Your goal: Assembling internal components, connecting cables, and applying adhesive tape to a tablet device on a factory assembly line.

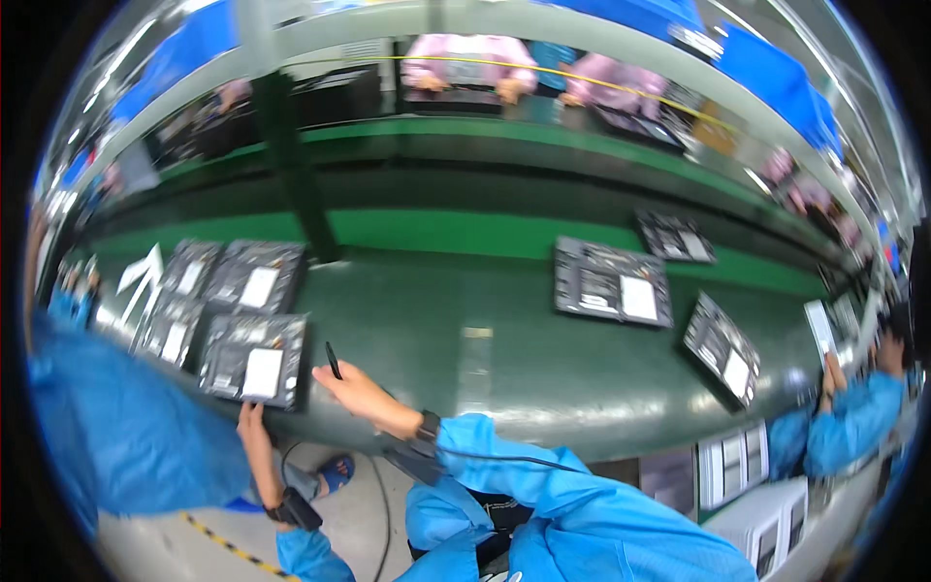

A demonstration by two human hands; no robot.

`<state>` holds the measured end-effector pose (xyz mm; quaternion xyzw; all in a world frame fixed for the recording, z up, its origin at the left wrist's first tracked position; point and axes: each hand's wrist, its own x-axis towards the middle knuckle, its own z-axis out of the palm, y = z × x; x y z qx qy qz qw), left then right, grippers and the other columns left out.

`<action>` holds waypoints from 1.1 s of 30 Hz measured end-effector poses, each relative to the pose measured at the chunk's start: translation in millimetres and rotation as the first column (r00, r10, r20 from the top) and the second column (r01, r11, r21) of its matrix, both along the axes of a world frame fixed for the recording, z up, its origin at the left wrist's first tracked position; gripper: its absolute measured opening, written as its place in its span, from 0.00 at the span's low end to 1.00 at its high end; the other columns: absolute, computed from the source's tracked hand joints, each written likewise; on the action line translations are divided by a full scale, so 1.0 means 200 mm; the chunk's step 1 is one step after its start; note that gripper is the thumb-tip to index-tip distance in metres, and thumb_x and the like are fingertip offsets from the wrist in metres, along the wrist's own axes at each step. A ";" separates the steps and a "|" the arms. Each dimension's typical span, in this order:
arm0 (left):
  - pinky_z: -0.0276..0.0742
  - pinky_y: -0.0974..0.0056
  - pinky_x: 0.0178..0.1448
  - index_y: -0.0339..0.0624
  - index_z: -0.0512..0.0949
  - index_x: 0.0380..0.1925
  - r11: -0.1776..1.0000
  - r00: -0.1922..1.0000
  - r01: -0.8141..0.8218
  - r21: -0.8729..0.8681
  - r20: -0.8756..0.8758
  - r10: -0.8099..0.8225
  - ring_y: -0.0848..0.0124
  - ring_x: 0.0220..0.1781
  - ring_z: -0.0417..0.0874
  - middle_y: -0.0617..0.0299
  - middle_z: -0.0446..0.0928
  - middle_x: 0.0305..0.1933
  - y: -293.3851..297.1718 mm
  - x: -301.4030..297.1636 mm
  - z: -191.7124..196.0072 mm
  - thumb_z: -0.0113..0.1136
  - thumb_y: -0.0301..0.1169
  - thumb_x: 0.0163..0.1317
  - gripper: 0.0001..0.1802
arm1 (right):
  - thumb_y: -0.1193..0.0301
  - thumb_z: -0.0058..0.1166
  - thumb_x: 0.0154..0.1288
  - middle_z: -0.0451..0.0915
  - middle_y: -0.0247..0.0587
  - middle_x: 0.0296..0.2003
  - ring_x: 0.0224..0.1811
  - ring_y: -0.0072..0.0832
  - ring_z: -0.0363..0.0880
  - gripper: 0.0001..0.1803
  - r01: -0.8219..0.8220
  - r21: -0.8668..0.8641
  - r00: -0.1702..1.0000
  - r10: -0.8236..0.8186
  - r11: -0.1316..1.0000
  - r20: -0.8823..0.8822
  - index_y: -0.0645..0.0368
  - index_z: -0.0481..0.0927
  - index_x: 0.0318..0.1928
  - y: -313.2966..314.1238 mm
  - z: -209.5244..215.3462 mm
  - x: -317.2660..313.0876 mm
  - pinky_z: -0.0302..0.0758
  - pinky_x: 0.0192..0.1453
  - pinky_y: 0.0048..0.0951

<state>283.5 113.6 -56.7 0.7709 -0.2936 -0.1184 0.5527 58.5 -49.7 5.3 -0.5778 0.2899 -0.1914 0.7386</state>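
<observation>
My left hand (255, 441) reaches up to the near edge of a flat dark rectangular unit (233, 361) with a white label. Its fingers are closed at that edge, though the grip is partly hidden. To the right of this unit, my right hand (361, 393) is above the green table, closed on a slim black pen (333, 360) that points up. More flat dark units lie around the first: one (255, 275) just behind it, one (189, 269) at the far left and one (171, 330) at its left side.
On the right of the green table (417, 301) lie three similar units, the nearest one (722, 349) turned askew. A person in a blue sleeve (126, 427) stands close on my left. Another person's sleeve (853, 422) is at right, near white trays (734, 466). A dark post (301, 175) rises behind.
</observation>
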 end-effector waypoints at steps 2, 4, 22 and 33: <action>0.61 0.59 0.75 0.26 0.70 0.67 0.999 0.999 -0.003 0.041 -0.042 0.004 0.53 0.71 0.70 0.40 0.70 0.71 -0.12 -0.13 -0.06 0.55 0.38 0.71 0.31 | 0.45 0.49 0.77 0.78 0.29 0.32 0.32 0.19 0.74 0.26 0.257 0.038 0.947 -0.260 0.966 0.187 0.58 0.78 0.47 -0.07 -0.04 -0.43 0.71 0.33 0.21; 0.58 0.58 0.76 0.28 0.66 0.70 0.993 0.996 -0.072 0.097 0.063 0.066 0.53 0.74 0.67 0.42 0.66 0.74 -0.08 -0.18 -0.07 0.55 0.37 0.72 0.32 | 0.50 0.51 0.78 0.79 0.29 0.32 0.32 0.19 0.75 0.22 0.378 -0.039 0.922 -0.373 0.925 0.102 0.58 0.79 0.46 -0.12 -0.03 -0.94 0.73 0.34 0.23; 0.67 0.62 0.70 0.36 0.72 0.63 0.315 0.128 0.929 -0.194 -0.631 -0.765 0.67 0.64 0.75 0.57 0.77 0.63 -1.78 -2.03 0.31 0.51 0.43 0.73 0.26 | 0.68 0.60 0.66 0.80 0.63 0.43 0.45 0.61 0.83 0.16 0.367 -0.891 0.016 -0.959 0.268 -0.282 0.69 0.78 0.46 -0.69 -0.08 -2.47 0.80 0.50 0.55; 0.50 0.60 0.78 0.31 0.60 0.73 0.535 0.526 0.828 0.167 -0.561 -0.640 0.63 0.70 0.63 0.54 0.64 0.64 -0.78 -1.58 0.50 0.51 0.37 0.67 0.37 | 0.77 0.58 0.65 0.80 0.55 0.45 0.47 0.53 0.81 0.16 0.474 -0.664 0.527 -0.791 0.578 -0.312 0.66 0.79 0.53 0.04 0.04 -2.10 0.77 0.51 0.41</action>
